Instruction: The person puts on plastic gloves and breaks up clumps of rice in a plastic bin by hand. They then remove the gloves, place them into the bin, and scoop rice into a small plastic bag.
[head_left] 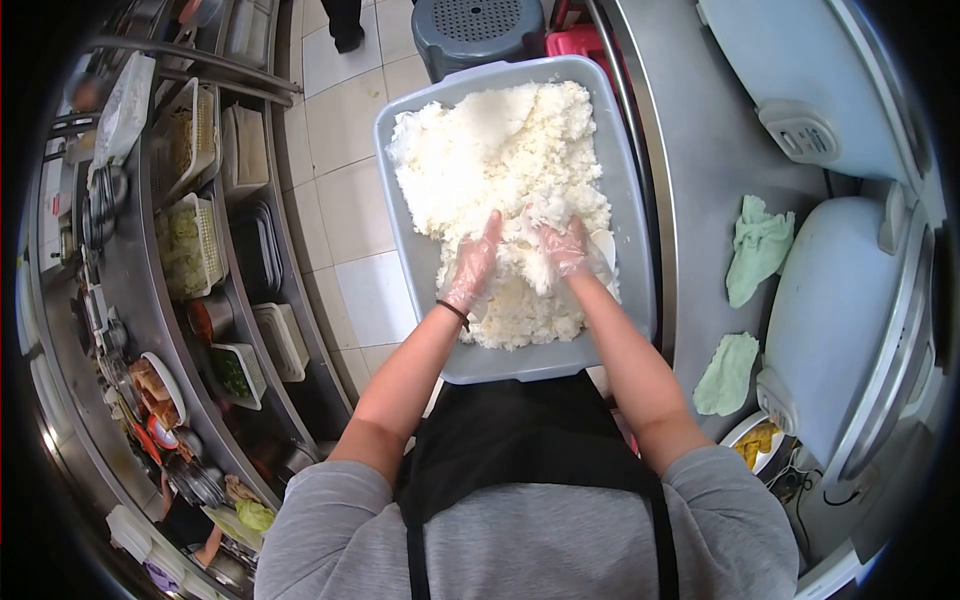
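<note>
Here we work one grey tub (630, 200) of cooked rice (500, 160) with our two gloved hands. Our left hand (472, 265) lies spread and flat on the rice at the tub's near end; our right hand (563, 245) curls loosely around a clump beside it. Right of the tub, the bench (700, 160) carries two green cloths (757, 245) and two rice cookers (840, 310).

You see white cooked rice (500, 170) in a pale grey-blue plastic tub (640, 250), two mint-green cloths (757, 248) on dull silver steel counter (700, 170), your grey sleeves, black apron.
</note>
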